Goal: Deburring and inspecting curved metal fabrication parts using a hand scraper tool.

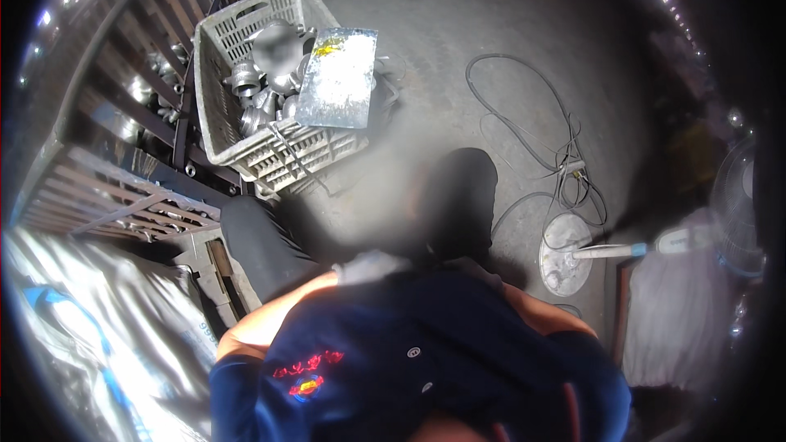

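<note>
My left hand (372,266), in a pale grey glove, is close to my body at the waist, and its fingers are hidden. My right hand (473,270), also gloved, shows only a small strip above my dark blue shirt. Whether either holds anything cannot be seen. Ahead and to the left stands a pale plastic crate (211,106) with slotted sides. Several grey metal fittings (246,79) lie in it. A shiny metal sheet (340,86) with a yellow mark rests slanted over the crate's right side.
A brown metal-barred cage (123,90) with metal parts stands left of the crate. White sacks (106,319) lie at the lower left. On the right are a fan (737,205) with a round base (566,254) and a looped cable (524,135) on the floor.
</note>
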{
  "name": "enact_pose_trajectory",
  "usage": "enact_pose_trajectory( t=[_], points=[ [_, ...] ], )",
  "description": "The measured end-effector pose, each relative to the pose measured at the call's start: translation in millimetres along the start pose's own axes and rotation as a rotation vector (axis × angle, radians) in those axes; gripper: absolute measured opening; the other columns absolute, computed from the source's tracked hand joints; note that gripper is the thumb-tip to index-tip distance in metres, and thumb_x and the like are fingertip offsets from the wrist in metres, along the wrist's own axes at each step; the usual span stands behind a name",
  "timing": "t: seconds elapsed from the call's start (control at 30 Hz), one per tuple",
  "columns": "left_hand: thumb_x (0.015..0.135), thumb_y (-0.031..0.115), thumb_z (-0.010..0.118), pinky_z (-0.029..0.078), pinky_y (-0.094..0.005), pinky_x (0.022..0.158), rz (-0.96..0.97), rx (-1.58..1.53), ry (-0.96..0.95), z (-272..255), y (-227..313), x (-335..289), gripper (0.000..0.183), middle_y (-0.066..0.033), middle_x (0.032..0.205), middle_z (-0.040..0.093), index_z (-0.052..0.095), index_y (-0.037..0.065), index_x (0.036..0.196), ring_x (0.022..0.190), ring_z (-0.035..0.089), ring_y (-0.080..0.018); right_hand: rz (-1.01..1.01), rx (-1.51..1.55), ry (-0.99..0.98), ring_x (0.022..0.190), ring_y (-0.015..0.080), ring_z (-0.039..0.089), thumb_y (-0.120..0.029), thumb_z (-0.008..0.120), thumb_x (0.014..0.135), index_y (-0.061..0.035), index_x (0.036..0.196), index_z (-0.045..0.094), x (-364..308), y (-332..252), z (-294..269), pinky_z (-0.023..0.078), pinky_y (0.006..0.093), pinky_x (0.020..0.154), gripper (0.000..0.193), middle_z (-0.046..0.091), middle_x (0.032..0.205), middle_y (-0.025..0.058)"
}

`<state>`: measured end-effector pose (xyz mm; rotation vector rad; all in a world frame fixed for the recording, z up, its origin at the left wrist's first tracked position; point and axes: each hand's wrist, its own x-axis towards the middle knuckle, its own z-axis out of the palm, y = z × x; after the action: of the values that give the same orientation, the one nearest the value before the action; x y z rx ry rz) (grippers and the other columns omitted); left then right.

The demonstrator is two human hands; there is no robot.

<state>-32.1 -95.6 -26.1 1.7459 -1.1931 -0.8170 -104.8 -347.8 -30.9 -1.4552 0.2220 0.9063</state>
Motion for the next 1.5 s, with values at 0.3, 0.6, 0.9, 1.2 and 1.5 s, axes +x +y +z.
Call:
enact_pose_trajectory(
  t=[0.3, 0.6, 0.9, 1.2, 1.5],
  points=[
    [0.081, 0.017, 0.059, 0.049, -0.0347, 0.079, -0.143, -0.144, 0.317, -2, -17, -29, 0.025, -0.0138, 0.097, 0.064, 0.062, 0.004, 0.103, 0.090, 0.063, -0.0267, -0.070, -0.491, -0.040, 0.093, 0.0144, 0.057, -0.012, 0.053, 0.086, 0.0016, 0.108, 0.060, 14, -41, -9, 0.043, 0.0278, 0.086, 0.027, 0.063, 0.097, 0.0086],
    [0.081, 0.004, 0.062, 0.049, -0.0246, 0.071, -0.452, -0.496, 0.683, -46, -5, -53, 0.023, -0.0074, 0.093, 0.064, 0.061, -0.003, 0.103, 0.079, 0.061, -0.0120, -0.558, -0.082, 0.146, 0.075, 0.0078, 0.054, -0.005, 0.050, 0.088, -0.0020, 0.124, 0.050, 84, -111, -38, 0.046, 0.0223, 0.069, 0.037, 0.062, 0.094, 0.0051],
    [0.079, -0.001, 0.056, 0.048, -0.0235, 0.066, -0.405, -0.455, 1.027, -134, 51, -58, 0.018, -0.0081, 0.087, 0.064, 0.061, -0.005, 0.096, 0.074, 0.061, -0.0121, -0.400, 0.311, 0.134, 0.055, 0.0047, 0.043, -0.009, 0.042, 0.091, 0.0003, 0.123, 0.047, 161, -130, -38, 0.036, 0.0192, 0.048, 0.034, 0.059, 0.084, 0.0080],
    [0.088, 0.010, 0.054, 0.043, -0.0203, 0.074, -0.290, -0.006, 1.220, -334, 16, -59, 0.025, -0.0023, 0.091, 0.061, 0.058, -0.003, 0.109, 0.081, 0.054, -0.0065, -0.343, 0.270, 0.168, 0.053, 0.0064, 0.044, -0.007, 0.042, 0.087, 0.0021, 0.122, 0.046, 176, -126, -36, 0.036, 0.0197, 0.048, 0.036, 0.059, 0.084, 0.0094],
    [0.068, 0.014, 0.066, 0.039, -0.0372, 0.098, -0.657, 0.819, 0.862, -439, -126, 6, 0.065, -0.0179, 0.125, 0.049, 0.044, 0.009, 0.129, 0.117, 0.047, -0.0326, -0.183, 0.236, 0.180, 0.050, 0.0113, 0.049, -0.013, 0.044, 0.087, -0.0034, 0.085, 0.054, 198, -136, -26, 0.039, 0.0246, 0.043, 0.013, 0.051, 0.062, 0.0027]
  ],
)
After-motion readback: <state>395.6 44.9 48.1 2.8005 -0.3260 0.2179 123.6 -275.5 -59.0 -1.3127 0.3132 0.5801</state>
